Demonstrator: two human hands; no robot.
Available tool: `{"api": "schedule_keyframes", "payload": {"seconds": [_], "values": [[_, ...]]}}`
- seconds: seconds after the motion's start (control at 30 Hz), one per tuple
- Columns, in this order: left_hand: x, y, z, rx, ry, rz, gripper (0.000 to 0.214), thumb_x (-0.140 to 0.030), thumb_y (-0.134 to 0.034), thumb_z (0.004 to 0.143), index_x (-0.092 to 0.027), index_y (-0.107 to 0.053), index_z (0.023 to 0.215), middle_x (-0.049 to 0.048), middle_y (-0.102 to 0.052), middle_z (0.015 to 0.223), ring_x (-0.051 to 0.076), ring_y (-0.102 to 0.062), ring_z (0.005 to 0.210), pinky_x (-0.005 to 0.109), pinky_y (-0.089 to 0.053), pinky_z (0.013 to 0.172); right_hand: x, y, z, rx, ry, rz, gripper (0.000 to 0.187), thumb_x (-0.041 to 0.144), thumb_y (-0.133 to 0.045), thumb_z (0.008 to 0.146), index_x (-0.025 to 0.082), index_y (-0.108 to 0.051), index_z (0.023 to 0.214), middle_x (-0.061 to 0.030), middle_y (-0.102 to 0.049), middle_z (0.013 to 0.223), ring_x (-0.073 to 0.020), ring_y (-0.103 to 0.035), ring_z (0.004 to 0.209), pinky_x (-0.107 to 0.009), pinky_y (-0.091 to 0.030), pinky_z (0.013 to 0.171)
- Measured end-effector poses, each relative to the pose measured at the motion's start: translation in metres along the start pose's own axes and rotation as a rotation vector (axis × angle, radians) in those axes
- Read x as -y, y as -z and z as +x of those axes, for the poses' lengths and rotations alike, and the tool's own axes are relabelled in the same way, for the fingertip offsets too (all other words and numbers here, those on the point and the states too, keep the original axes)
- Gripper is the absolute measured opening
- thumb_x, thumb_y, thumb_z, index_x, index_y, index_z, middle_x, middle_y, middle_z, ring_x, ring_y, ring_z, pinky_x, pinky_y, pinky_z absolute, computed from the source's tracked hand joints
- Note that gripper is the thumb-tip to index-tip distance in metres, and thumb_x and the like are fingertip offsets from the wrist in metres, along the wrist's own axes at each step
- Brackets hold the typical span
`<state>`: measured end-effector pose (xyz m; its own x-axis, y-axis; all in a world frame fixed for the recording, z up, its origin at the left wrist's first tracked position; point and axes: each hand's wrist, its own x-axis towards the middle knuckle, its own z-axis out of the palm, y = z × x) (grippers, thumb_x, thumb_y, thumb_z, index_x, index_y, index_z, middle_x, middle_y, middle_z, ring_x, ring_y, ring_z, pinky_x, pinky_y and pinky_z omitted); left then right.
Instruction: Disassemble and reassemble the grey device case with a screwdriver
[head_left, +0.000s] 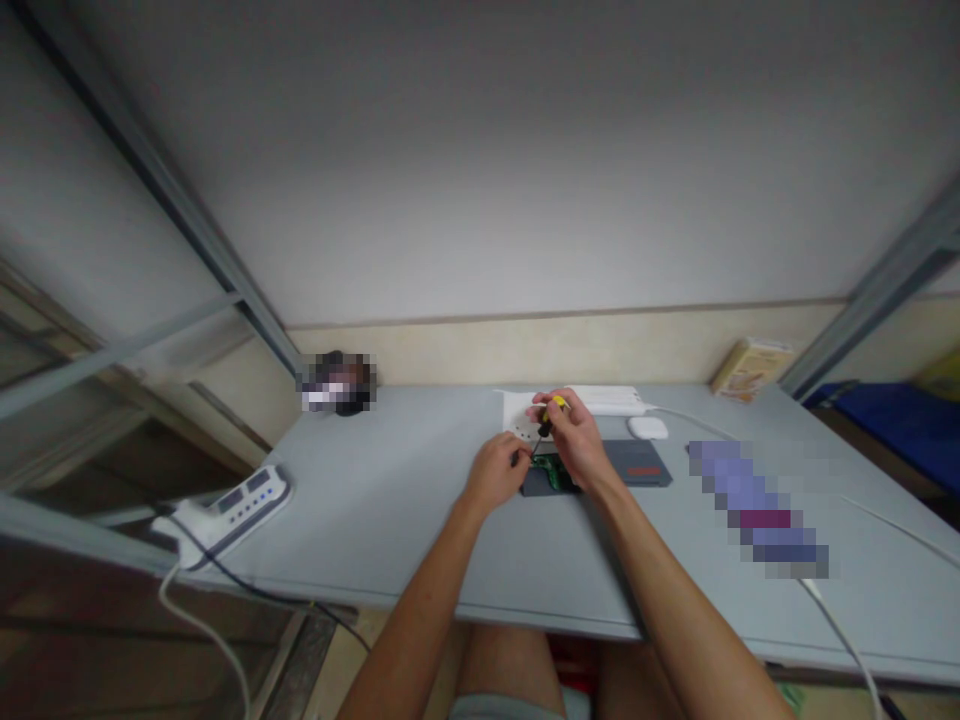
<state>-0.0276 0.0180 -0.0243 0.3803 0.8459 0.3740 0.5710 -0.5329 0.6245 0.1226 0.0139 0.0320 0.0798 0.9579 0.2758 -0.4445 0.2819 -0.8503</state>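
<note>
My right hand (574, 440) is closed around a screwdriver with a yellow and black handle (553, 408), its shaft pointing down at a green circuit board (553, 474). The board sits in an open dark grey flat case (634, 464) on the grey table (390, 500). My left hand (499, 472) is closed in a pinch at the board's left edge, by the screwdriver tip. What its fingers pinch is too small to make out.
A white sheet (517, 412) and a white flat device (611, 400) lie behind the case, a white mouse (648, 427) to its right. A white power strip (232, 505) hangs at the table's left edge with cables. A box (750, 368) leans against the wall.
</note>
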Motion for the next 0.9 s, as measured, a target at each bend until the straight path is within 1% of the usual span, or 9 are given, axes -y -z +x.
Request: {"api": "schedule_keyframes", "payload": {"seconds": [0.1,0.2,0.3,0.4,0.47,0.57,0.67,0.77,0.9], "values": [[-0.0009,0.0004,-0.0002,-0.006,0.003,0.001,0.021,-0.007,-0.055,0.087,-0.020,-0.071,0.086,0.0024,-0.067,0.088,0.016,-0.060,0.083,0.026,-0.047,0.080,-0.0042,0.0013,0.0012,-0.002,0.023,0.032,0.036,0.049,-0.080,0.079,0.027,-0.054,0.090,0.0077,-0.052,0.067,-0.0095,-0.049,0.056,-0.023,-0.041,0.058],[-0.0018,0.0006,-0.0001,-0.012,0.003,0.005,0.020,-0.007,-0.055,0.087,-0.020,-0.070,0.086,0.0020,-0.067,0.086,0.016,-0.060,0.081,0.026,-0.047,0.079,-0.0034,0.0002,0.0030,-0.022,0.039,0.046,0.035,0.059,-0.069,0.086,0.028,-0.058,0.097,0.0076,-0.044,0.063,-0.0096,-0.043,0.053,-0.023,-0.036,0.052],[-0.0021,0.0007,0.0001,-0.014,-0.001,0.006,0.019,-0.007,-0.055,0.087,-0.019,-0.069,0.083,0.0020,-0.066,0.085,0.016,-0.059,0.081,0.026,-0.046,0.078,0.0011,-0.0019,0.0027,-0.027,0.011,0.058,0.041,0.064,-0.064,0.086,0.025,-0.064,0.101,0.0034,-0.053,0.072,-0.0115,-0.050,0.061,-0.026,-0.043,0.058],[-0.0013,0.0003,0.0004,-0.018,-0.010,-0.001,0.019,-0.007,-0.056,0.087,-0.019,-0.069,0.083,0.0023,-0.066,0.086,0.016,-0.059,0.080,0.026,-0.046,0.078,0.0039,-0.0024,0.0010,-0.030,0.007,0.006,0.037,0.057,-0.076,0.078,0.024,-0.063,0.091,0.0017,-0.060,0.080,-0.0126,-0.057,0.069,-0.026,-0.046,0.068],[-0.0003,-0.0003,0.0004,-0.021,-0.012,-0.004,0.019,-0.007,-0.055,0.087,-0.019,-0.070,0.084,0.0024,-0.066,0.086,0.015,-0.059,0.080,0.026,-0.046,0.077,0.0033,-0.0018,0.0004,-0.024,0.002,-0.003,0.038,0.053,-0.081,0.074,0.025,-0.058,0.088,0.0031,-0.060,0.080,-0.0121,-0.057,0.068,-0.026,-0.047,0.069],[0.0009,-0.0013,0.0001,-0.022,-0.007,-0.008,0.020,-0.007,-0.055,0.087,-0.019,-0.071,0.085,0.0024,-0.067,0.087,0.015,-0.060,0.080,0.026,-0.046,0.077,0.0007,-0.0006,0.0016,-0.022,0.016,0.018,0.041,0.053,-0.080,0.076,0.027,-0.051,0.086,0.0081,-0.050,0.067,-0.0095,-0.049,0.056,-0.023,-0.041,0.058],[0.0006,-0.0012,-0.0005,-0.024,-0.008,-0.014,0.021,-0.006,-0.055,0.086,-0.019,-0.071,0.085,0.0022,-0.067,0.087,0.015,-0.060,0.081,0.025,-0.047,0.078,-0.0009,-0.0001,0.0034,-0.035,0.044,-0.003,0.036,0.060,-0.067,0.085,0.028,-0.054,0.094,0.0088,-0.041,0.062,-0.0098,-0.041,0.050,-0.023,-0.035,0.051],[-0.0014,0.0002,-0.0007,-0.026,-0.011,-0.006,0.020,-0.005,-0.055,0.086,-0.019,-0.069,0.085,0.0019,-0.066,0.086,0.016,-0.060,0.081,0.025,-0.046,0.078,-0.0004,-0.0001,0.0037,-0.039,0.038,-0.033,0.039,0.065,-0.057,0.089,0.027,-0.059,0.101,0.0052,-0.051,0.070,-0.0121,-0.051,0.058,-0.026,-0.043,0.057],[-0.0038,0.0018,-0.0002,-0.020,-0.007,0.006,0.019,-0.006,-0.055,0.087,-0.019,-0.068,0.083,0.0018,-0.066,0.085,0.016,-0.060,0.080,0.026,-0.046,0.078,0.0027,-0.0004,0.0019,-0.053,0.053,-0.144,0.039,0.060,-0.070,0.081,0.025,-0.058,0.092,0.0013,-0.065,0.083,-0.0146,-0.064,0.073,-0.028,-0.049,0.070]]}}
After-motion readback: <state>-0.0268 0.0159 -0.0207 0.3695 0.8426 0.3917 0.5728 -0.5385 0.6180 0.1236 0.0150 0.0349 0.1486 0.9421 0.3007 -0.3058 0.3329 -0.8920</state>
